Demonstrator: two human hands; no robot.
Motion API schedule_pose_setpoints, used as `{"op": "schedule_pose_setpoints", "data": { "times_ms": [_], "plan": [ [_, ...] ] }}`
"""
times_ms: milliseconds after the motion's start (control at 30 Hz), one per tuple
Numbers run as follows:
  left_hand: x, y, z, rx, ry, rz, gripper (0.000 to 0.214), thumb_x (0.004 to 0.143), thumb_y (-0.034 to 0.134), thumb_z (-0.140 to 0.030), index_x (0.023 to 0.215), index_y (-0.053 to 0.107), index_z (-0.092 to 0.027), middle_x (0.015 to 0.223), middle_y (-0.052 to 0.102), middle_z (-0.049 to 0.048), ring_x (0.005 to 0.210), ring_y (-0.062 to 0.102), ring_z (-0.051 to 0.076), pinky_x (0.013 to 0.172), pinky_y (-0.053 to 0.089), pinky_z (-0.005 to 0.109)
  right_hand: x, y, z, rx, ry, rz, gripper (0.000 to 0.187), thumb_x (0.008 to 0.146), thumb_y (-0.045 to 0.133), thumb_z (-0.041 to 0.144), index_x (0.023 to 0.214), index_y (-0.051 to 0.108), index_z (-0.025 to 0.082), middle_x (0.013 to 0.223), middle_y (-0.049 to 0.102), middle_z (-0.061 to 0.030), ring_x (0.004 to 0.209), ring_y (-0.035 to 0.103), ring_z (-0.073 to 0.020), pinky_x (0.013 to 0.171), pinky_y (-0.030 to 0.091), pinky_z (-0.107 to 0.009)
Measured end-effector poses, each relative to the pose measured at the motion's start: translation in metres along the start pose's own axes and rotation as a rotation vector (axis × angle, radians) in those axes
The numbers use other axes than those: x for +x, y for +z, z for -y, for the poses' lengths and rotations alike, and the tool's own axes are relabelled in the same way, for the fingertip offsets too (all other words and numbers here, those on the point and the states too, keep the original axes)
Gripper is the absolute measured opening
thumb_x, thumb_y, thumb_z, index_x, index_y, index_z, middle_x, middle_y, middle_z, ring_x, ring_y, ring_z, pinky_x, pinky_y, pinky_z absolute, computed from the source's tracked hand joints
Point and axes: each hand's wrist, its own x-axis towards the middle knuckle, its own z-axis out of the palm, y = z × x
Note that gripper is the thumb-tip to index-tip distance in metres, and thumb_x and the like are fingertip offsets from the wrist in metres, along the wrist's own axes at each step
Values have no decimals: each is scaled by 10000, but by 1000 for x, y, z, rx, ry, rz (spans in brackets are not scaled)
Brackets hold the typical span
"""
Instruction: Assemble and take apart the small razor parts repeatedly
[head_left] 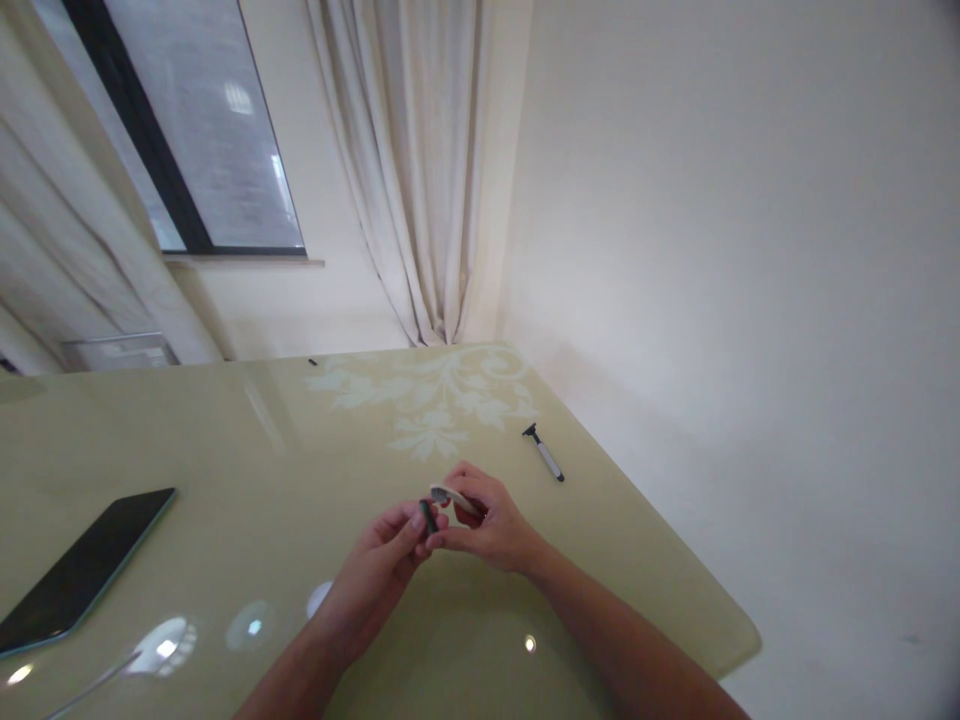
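Observation:
My left hand (390,545) pinches a small dark piece (428,517), greenish-black and narrow, between thumb and fingers; its exact kind is too small to make out. My right hand (487,520) is closed around a pale-handled toothbrush (456,497), whose grey bristles sit just above the dark piece. The two hands meet over the table, fingertips close together, and the right thumb reaches toward the dark piece. Beyond my right hand lies a razor (545,455) with a grey and black handle and a black T-shaped end.
The glossy yellow-green table (247,450) has a white floral pattern and reflects lights. On the left lies a dark tablet (82,565), with a thin cable (94,687) nearer me. A tiny black item (313,362) is at the far edge. A wall (712,300) borders the right side.

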Motion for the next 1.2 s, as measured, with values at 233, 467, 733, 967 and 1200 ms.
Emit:
{"op": "schedule_pose_setpoints", "data": {
  "times_ms": [233,467,733,967,1200],
  "plan": [
    [1,1,-1,58,-5,-149,332,692,939,-431,810,784,-163,770,721,39,774,642,146,751,515,248,-2,4,1,-105,-41,-30,551,698,921,538,1109,770,204,966,561,-28,646,416,-90,507,312,-210],
    [2,-1,-6,325,131,-161,441,746,885,-480,1057,746,-200,776,755,31,717,611,144,681,447,241,0,0,-3,-97,-11,-50,531,746,894,528,1160,782,215,952,522,-8,552,333,-46,464,267,-207],
    [0,2,-10,418,158,-186,413,770,853,-456,1085,750,-209,722,732,4,668,588,144,665,423,247,1,-1,-7,-113,11,-67,505,710,913,543,1053,774,200,931,525,2,551,305,-52,478,254,-225],
    [0,3,-15,494,238,-188,464,782,840,-444,1164,746,-199,694,712,-2,652,613,152,631,438,251,1,0,-7,-178,-30,-113,499,740,887,561,1067,765,204,901,561,-1,547,310,-63,480,271,-228],
    [5,-10,-15,543,257,-122,444,756,870,-402,1159,789,-235,924,809,58,794,719,199,741,558,302,1,-2,-6,-199,-47,-143,476,775,858,573,1077,803,209,882,551,-12,570,371,-80,496,316,-230]
  ]
}}
